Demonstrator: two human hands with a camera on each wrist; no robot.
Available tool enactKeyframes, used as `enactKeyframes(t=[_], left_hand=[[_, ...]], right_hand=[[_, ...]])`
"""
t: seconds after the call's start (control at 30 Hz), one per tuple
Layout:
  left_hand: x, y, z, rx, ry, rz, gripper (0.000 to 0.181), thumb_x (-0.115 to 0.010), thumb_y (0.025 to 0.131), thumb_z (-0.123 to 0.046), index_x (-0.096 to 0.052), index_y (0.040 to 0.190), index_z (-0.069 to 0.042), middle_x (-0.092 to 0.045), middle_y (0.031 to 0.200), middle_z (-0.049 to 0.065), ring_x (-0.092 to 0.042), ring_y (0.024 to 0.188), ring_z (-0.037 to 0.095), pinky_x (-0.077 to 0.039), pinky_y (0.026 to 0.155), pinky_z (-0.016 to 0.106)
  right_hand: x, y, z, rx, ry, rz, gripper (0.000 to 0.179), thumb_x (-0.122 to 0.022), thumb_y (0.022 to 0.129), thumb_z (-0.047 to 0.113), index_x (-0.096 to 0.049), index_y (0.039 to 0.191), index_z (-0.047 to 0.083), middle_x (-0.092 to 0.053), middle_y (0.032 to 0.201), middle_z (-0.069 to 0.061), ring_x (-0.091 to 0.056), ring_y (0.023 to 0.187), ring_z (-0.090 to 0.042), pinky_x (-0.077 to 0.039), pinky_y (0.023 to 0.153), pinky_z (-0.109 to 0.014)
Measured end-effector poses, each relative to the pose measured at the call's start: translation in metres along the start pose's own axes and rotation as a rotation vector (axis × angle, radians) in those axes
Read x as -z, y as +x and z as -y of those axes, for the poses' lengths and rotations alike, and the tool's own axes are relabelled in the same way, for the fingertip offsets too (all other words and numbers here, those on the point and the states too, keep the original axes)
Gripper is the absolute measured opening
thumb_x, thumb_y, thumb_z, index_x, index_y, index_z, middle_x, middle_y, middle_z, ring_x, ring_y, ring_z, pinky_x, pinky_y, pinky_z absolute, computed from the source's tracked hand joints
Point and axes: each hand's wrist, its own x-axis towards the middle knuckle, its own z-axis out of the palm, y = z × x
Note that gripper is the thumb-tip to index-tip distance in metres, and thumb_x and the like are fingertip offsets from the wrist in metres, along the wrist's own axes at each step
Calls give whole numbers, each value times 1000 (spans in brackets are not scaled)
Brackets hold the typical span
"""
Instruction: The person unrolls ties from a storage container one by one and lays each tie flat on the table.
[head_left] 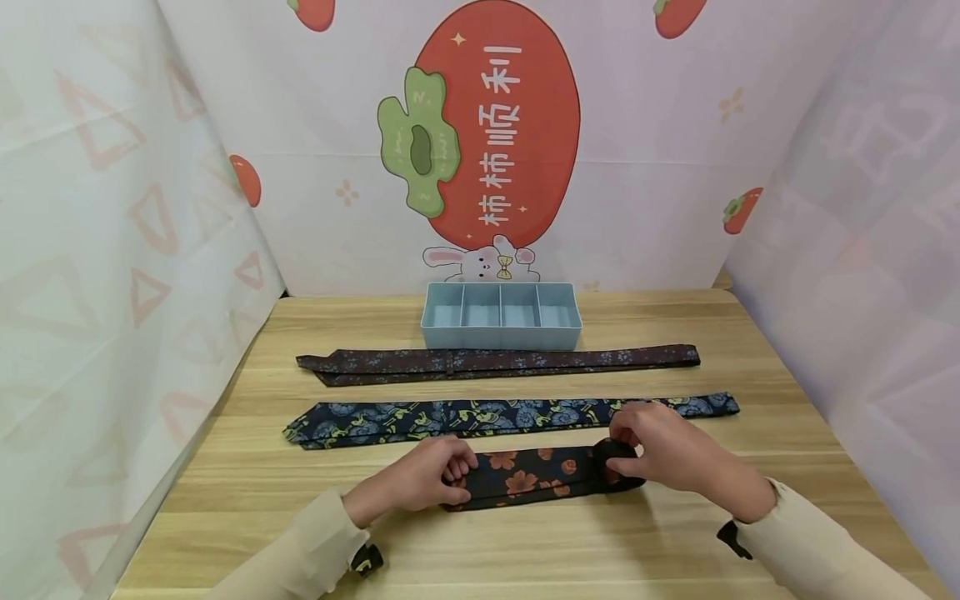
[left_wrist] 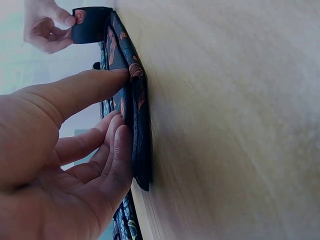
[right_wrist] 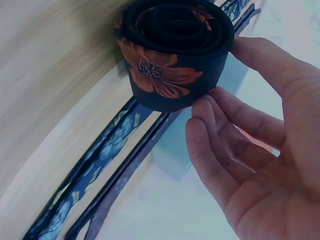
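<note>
A black necktie with orange flowers (head_left: pixel 525 481) lies across the near part of the table, its right portion wound into a coil (right_wrist: pixel 165 80). My right hand (head_left: pixel 671 450) pinches this coil between thumb and fingers; the coil stands on edge, its spiral layers showing in the right wrist view. At the flat left end, my left hand (head_left: pixel 423 477) rests on the necktie, thumb toward the near edge and fingertips toward the far edge. In the left wrist view the left thumb (left_wrist: pixel 95 86) and fingertips touch the cloth and stand apart from each other.
Beyond it lies a navy necktie with blue and yellow patterns (head_left: pixel 517 417), stretched out flat. A dark brown necktie with small blue flowers (head_left: pixel 517 362) lies farther back. Behind that stands a light blue box with several compartments (head_left: pixel 501 337). Printed cloth (head_left: pixel 637 225) hangs around the table.
</note>
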Motion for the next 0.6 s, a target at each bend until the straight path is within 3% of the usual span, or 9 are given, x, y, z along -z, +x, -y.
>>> enactKeyframes(t=[0.3,0.6], left_hand=[[1,-1,-1,19,-20,8,33,-84,90,-12,-69,119,-4,-66,101,1,-61,86,4,-56,79,23],[1,0,-1,11,-14,10,33,-83,91,-12,-69,120,-3,-68,102,2,-62,87,4,-57,80,23]], right_hand=[[5,-16,-17,-68,44,41,20,-90,84,24,-73,93,16,-67,85,9,-61,75,-4,-52,63,-24],[8,-15,-18,-45,17,54,19,-89,84,24,-74,92,16,-68,84,9,-60,75,-3,-52,63,-24]])
